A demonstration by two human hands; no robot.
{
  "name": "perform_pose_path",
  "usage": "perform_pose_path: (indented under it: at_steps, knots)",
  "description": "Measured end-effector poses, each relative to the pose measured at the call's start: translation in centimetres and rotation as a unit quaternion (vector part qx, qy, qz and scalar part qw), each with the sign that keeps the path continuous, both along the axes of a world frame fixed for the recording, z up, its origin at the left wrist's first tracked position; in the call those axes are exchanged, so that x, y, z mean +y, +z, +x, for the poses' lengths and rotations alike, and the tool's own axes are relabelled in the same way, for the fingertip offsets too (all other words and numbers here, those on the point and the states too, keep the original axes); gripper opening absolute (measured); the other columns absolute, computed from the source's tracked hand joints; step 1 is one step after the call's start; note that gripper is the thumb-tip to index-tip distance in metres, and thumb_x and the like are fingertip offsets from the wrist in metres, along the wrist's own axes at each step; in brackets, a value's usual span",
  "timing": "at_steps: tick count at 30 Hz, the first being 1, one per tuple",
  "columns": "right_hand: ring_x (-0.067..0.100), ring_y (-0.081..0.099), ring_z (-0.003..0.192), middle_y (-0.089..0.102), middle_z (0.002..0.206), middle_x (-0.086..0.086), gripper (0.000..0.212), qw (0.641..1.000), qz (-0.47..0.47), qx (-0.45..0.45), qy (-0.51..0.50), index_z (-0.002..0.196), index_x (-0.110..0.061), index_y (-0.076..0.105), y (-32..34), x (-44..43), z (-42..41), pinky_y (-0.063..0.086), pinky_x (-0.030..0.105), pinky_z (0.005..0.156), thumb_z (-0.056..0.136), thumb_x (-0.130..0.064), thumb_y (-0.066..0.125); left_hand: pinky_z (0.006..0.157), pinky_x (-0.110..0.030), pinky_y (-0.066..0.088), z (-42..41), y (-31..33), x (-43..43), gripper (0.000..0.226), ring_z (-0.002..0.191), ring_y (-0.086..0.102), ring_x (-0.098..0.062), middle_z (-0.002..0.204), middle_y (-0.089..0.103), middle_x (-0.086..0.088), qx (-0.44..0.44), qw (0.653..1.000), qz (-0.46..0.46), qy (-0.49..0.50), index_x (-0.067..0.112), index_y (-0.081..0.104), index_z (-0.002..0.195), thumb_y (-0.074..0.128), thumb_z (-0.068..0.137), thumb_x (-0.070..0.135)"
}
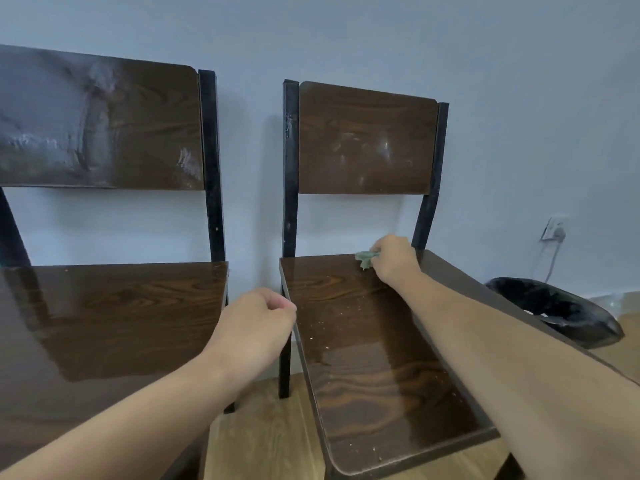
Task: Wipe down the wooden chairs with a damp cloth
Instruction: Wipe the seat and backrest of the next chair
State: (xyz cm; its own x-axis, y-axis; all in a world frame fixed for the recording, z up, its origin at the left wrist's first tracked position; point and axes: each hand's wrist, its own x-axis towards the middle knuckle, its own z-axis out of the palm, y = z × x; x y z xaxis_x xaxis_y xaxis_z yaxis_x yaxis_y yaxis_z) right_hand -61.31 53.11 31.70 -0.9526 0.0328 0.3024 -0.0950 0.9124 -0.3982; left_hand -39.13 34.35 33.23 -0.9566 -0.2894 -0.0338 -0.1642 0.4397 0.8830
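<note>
Right hand (394, 259) gripping green cloth (364, 258) at back of right chair seat (374, 344); left hand (254, 327) fisted, empty, hovering. Best to pull crumbs (341, 315) forward in overlapping strokes, pressing flat.

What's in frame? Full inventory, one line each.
chairs: 2, dark brown wood on black frames, side by side against the wall; left chair, right chair
cloth: 1, green, back of right chair's seat
bag: 1, black, floor at right
plug: 1, white, in a wall socket at right
left hand: closed, empty, between the chairs
right hand: fingers on the cloth
</note>
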Motion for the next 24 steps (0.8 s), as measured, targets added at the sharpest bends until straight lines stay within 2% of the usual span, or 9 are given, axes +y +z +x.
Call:
perform_pose_path:
  at_steps: [3,5,7,12,15,18,21,23,24]
  knots:
    - [0.019,0.064,0.095,0.073,0.117,0.010,0.024,0.997,-0.015,-0.007,0.080,0.117,-0.013,0.077,-0.5,-1.6,2.7,0.052,0.029,0.090,0.097,-0.010,0.065,0.092,-0.044,0.060,-0.3,0.1,0.0,0.024,0.088,0.067,-0.018,0.084,0.068,0.000,-0.011,1.000,-0.015,-0.008,0.028,0.064,0.083,0.053,0.097,0.012]
    - [0.019,0.065,0.110,0.071,0.125,0.003,0.027,0.989,-0.009,-0.015,0.144,0.121,-0.021,0.076,-0.7,-1.8,6.6,0.050,0.033,0.101,0.097,-0.013,0.066,0.085,-0.044,0.063,-0.3,0.2,-0.2,0.024,0.081,0.067,-0.018,0.083,0.069,-0.002,-0.017,0.999,-0.020,-0.019,0.021,0.065,0.080,0.052,0.097,0.010]
    - [0.014,0.063,0.113,0.072,0.122,-0.007,0.027,0.980,-0.001,-0.007,0.198,0.118,-0.030,0.077,-0.6,-1.1,11.4,0.049,0.037,0.107,0.096,-0.018,0.067,0.081,-0.044,0.064,-0.2,0.3,-0.5,0.026,0.077,0.065,-0.021,0.083,0.067,-0.008,-0.020,0.999,-0.018,-0.023,0.019,0.065,0.078,0.050,0.097,0.009]
    - [-0.005,0.061,0.108,0.072,0.105,-0.024,0.028,0.951,0.004,-0.055,0.304,0.112,-0.038,0.078,0.5,1.5,23.4,0.047,0.013,0.093,0.092,-0.020,0.074,0.084,-0.042,0.064,0.5,0.2,-1.2,0.020,0.085,0.071,-0.023,0.089,0.069,-0.003,-0.028,0.999,0.013,-0.015,0.025,0.067,0.096,0.050,0.100,0.015]
    - [-0.006,0.067,0.102,0.075,0.101,-0.023,0.028,0.931,-0.019,-0.150,0.333,0.104,-0.039,0.081,2.6,2.7,27.4,0.050,0.012,0.090,0.089,-0.015,0.076,0.070,-0.030,0.063,1.2,0.3,-1.3,0.019,0.080,0.068,-0.018,0.090,0.066,-0.005,-0.035,0.998,0.044,-0.019,0.020,0.067,0.106,0.050,0.101,0.013]
    - [-0.005,0.073,0.094,0.079,0.098,-0.022,0.025,0.919,-0.022,-0.238,0.315,0.100,-0.038,0.082,5.5,3.8,26.7,0.057,0.016,0.084,0.091,-0.016,0.074,0.062,-0.024,0.059,2.0,0.7,-1.2,0.018,0.076,0.063,-0.017,0.094,0.064,-0.010,-0.056,0.995,0.079,-0.030,0.016,0.067,0.105,0.051,0.100,0.009]
    - [0.004,0.076,0.093,0.082,0.096,-0.012,0.023,0.948,-0.088,-0.192,0.239,0.100,-0.031,0.083,7.2,3.0,20.4,0.058,0.016,0.082,0.091,-0.012,0.073,0.066,-0.026,0.060,2.3,0.8,-1.4,0.017,0.078,0.063,-0.018,0.097,0.064,-0.012,-0.057,0.994,0.087,-0.038,0.014,0.066,0.106,0.051,0.100,0.008]
    - [0.019,0.076,0.097,0.081,0.100,0.004,0.019,0.961,-0.159,-0.151,0.166,0.102,-0.018,0.082,6.8,1.7,13.9,0.059,0.026,0.090,0.091,-0.006,0.073,0.067,-0.027,0.059,2.5,0.8,-1.6,0.019,0.078,0.062,-0.019,0.092,0.062,-0.011,-0.050,0.994,0.089,-0.032,0.011,0.066,0.113,0.051,0.101,0.009]
    - [0.021,0.073,0.097,0.079,0.104,0.007,0.017,0.970,-0.158,-0.129,0.135,0.104,-0.015,0.080,6.1,0.6,10.5,0.058,0.030,0.092,0.091,-0.007,0.074,0.066,-0.026,0.059,2.5,0.8,-1.8,0.018,0.076,0.062,-0.018,0.090,0.062,-0.010,-0.050,0.995,0.088,-0.026,0.010,0.065,0.114,0.051,0.102,0.010]
